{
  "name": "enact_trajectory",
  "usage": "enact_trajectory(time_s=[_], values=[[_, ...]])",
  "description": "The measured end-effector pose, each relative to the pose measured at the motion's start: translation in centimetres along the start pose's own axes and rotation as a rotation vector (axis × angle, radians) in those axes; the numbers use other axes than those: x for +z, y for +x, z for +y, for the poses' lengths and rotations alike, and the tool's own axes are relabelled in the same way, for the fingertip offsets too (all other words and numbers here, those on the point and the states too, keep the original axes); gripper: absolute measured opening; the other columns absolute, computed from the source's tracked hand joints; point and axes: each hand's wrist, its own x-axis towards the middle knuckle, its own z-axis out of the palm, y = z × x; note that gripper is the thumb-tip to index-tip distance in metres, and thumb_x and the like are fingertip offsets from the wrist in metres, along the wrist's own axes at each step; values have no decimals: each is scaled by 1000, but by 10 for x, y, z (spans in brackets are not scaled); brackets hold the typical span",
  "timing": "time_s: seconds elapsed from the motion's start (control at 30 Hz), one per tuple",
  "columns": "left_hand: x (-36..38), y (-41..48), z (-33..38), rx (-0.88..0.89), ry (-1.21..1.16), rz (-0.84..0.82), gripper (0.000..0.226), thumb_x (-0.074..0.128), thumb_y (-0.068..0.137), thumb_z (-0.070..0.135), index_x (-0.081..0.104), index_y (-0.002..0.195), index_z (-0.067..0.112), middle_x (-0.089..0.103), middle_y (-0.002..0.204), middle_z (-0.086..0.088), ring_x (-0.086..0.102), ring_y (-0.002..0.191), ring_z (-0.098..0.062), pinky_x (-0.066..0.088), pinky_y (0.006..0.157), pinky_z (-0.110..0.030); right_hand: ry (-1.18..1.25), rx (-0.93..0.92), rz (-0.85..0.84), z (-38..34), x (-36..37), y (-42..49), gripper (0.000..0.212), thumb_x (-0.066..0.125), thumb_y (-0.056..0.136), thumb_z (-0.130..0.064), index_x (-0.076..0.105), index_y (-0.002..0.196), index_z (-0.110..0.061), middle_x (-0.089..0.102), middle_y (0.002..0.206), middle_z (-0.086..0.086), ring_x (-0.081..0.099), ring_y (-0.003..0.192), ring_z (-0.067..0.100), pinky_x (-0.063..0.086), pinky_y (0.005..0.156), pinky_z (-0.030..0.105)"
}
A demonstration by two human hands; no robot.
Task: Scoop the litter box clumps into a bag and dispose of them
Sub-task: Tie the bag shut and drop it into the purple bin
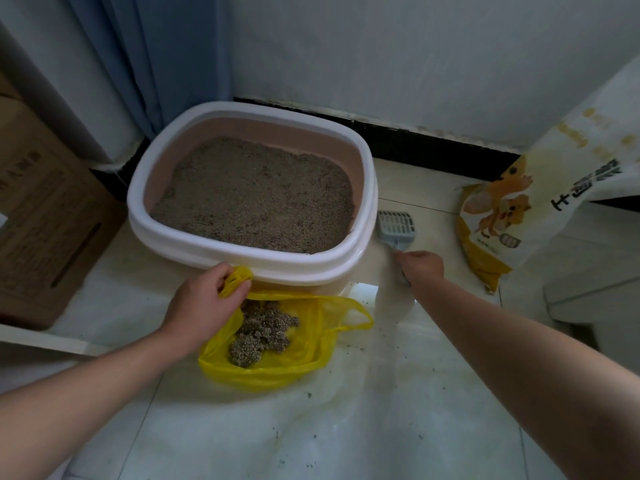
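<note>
Pale tiled floor (346, 427), white wall (415, 46) behind, black skirting (433, 140) along its base. Standing on tiles against that skirting: litter box (242, 259), white rim, pinkish inner wall, filled with fairly level grey-brown litter (252, 199).

Directly in front of litter box, up against its near wall: yellow bag (294, 368), lying on floor, mouth spread open. Inside bag: heap of clumps (263, 330), grey-brown, gathered toward the side nearest litter box.

Left hand (204, 303): at near rim of litter box, fingers curled round one bag handle (239, 277), held up level with rim. Second handle slack on tiles, below right front corner of litter box.

Right hand (420, 266): just off right front corner of litter box, fingers closed round handle of grey scoop (396, 225). Slotted scoop head beside right wall of litter box; resting on floor or just above it, cannot tell. Patch under hand smeared by motion blur.

Right of litter box, well apart: litter sack (502, 220), yellow and white, cat print. Left of litter box: cardboard box (45, 220). Behind its left rear corner: blue curtain (131, 64). Stray granules (346, 344) scattered on tiles in front of litter box.
</note>
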Motion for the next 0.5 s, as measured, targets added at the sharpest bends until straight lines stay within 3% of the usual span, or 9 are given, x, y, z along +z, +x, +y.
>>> enact_trajectory(time_s=[0.13, 0.27, 0.5], values=[[-1, -1, -1, -8, 15, -2, 30, 68, 90, 40, 54, 74, 20, 55, 58, -1, 56, 59, -21, 47, 57, -40, -104, -26, -4, 4, 1, -3, 25, 76, 82, -22, 71, 106, -15, 69, 100, 8, 64, 84, 26, 51, 76, 29], [0, -2, -3, -19, 1, -4, 30, 68, 90, 40, 54, 74, 20, 56, 59, -1, 57, 60, -22, 48, 59, -41, -254, -89, 1, 7, 0, -7, 25, 75, 80, -27, 70, 103, -18, 71, 94, 6, 66, 86, 25, 53, 80, 32], [-3, -1, -6, -28, 2, -4, 29, 66, 90, 44, 55, 78, 19, 58, 61, -2, 59, 63, -24, 50, 61, -42, -357, -164, 29, 10, 1, -5, 24, 75, 81, -39, 70, 90, -17, 71, 84, 2, 64, 77, 20, 45, 70, 29]])
